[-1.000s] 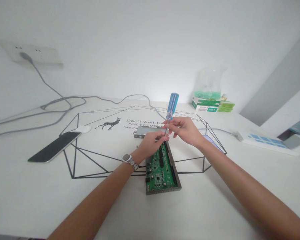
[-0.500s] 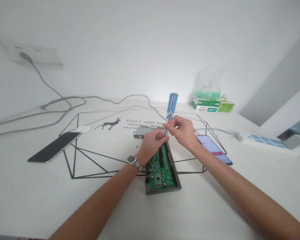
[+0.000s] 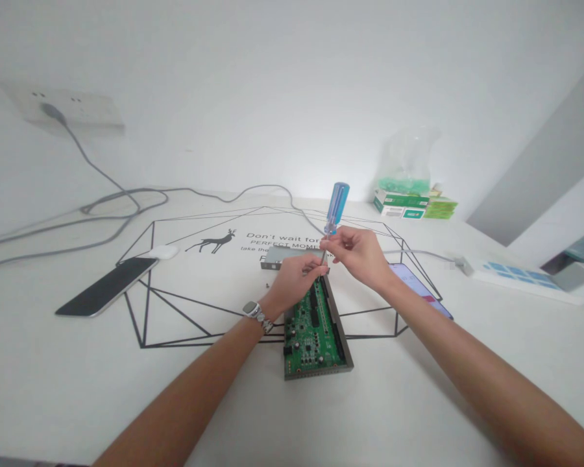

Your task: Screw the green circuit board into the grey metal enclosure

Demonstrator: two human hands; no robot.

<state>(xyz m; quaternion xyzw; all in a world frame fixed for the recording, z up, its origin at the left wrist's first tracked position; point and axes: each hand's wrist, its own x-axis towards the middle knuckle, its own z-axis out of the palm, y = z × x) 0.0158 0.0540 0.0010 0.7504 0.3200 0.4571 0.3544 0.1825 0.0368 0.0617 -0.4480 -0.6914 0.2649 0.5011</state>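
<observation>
A screwdriver (image 3: 337,206) with a clear blue handle stands nearly upright, leaning a little to the right, over the far end of a green circuit board (image 3: 307,327). The board lies in a shallow grey metal case (image 3: 346,353). Just below the handle, my right hand (image 3: 357,255) pinches the screwdriver by its shaft. My left hand (image 3: 294,279) is closed around the lower shaft near the tip; the tip itself is hard to make out among the fingers. Behind the hands lies a flat grey metal piece (image 3: 271,259).
Tiny dark screws (image 3: 267,286) lie left of the board. A phone (image 3: 418,288) rests under my right forearm. At left are a black-topped flat object (image 3: 108,285) and a white mouse (image 3: 164,251). Green boxes (image 3: 401,200), a plastic bag (image 3: 407,159) and a grey cable (image 3: 253,188) are near the wall.
The screwdriver leans slightly more to the right. My right hand has shifted a little right, and my left fingers have loosened somewhat, showing more of the shaft. The board stays put.
</observation>
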